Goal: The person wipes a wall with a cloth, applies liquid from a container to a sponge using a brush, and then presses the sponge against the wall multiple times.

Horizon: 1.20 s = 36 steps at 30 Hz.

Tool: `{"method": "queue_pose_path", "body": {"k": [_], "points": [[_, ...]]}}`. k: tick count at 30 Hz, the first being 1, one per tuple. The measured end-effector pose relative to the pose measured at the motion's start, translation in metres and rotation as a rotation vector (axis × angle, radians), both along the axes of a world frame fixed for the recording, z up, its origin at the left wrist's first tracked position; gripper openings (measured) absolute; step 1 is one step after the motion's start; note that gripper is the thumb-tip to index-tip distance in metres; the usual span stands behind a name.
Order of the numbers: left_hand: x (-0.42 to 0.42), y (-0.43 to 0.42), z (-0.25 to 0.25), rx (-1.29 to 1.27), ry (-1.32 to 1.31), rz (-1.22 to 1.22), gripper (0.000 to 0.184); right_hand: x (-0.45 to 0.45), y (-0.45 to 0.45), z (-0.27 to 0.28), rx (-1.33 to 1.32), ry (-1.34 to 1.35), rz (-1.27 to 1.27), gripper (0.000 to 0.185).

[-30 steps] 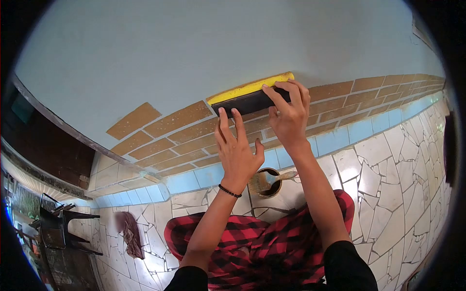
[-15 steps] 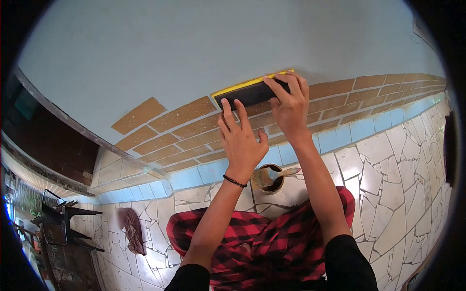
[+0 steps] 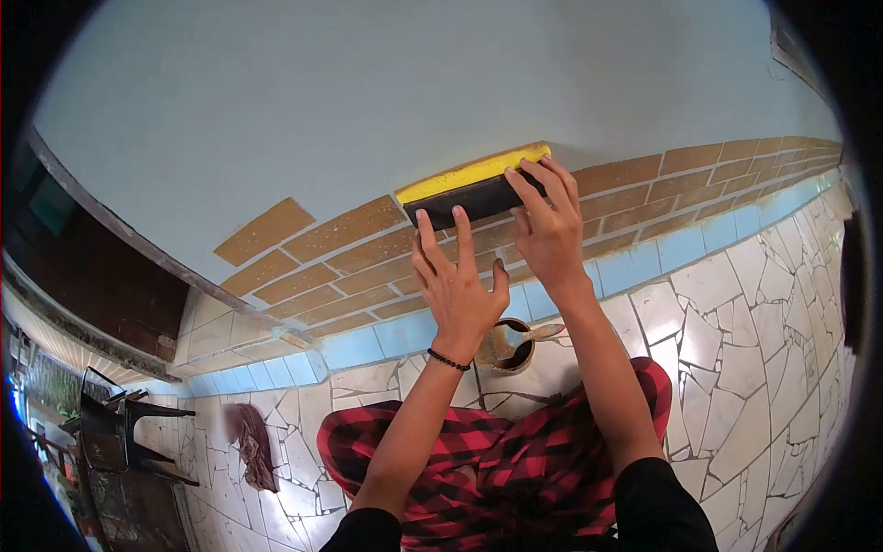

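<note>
A long yellow sponge [image 3: 474, 172] with a black backing [image 3: 487, 198] is against the pale blue-grey wall [image 3: 441, 83], above rows of painted tan bricks [image 3: 368, 253]. My left hand [image 3: 455, 285] has two fingertips on the left part of the backing, its thumb apart below. At the right end, my right hand [image 3: 550, 221] grips the backing with fingers over its upper side and thumb near the lower edge. The face of the sponge toward the wall is hidden. Below my hands, a paint pot [image 3: 510, 363] sits on the floor with a brush [image 3: 550, 332] lying across it.
Light blue skirting tiles [image 3: 372, 342] run along the wall's foot. The floor [image 3: 727, 405] is pale broken-stone paving. A brown cloth [image 3: 253, 446] lies at the left, near a black chair [image 3: 120, 428]. My crossed legs [image 3: 497, 460] are close below the pot.
The yellow sponge shows as a much thicker band than before, where it was a thin strip. The black backing has shifted slightly down in view, and both hands remain on it.
</note>
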State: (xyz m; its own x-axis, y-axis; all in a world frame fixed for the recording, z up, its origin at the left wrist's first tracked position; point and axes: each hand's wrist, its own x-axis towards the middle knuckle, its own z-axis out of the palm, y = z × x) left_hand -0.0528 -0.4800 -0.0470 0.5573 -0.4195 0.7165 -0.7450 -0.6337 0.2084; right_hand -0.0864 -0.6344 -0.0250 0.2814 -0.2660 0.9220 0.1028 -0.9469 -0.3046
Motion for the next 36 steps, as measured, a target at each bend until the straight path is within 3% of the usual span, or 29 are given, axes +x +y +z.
{"method": "queue_pose_path", "body": {"k": [36], "points": [[0.007,-0.01,0.006,-0.007,0.086,-0.009,0.102,0.021,0.001,0.0,-0.034,-0.033,-0.111,0.045]]}}
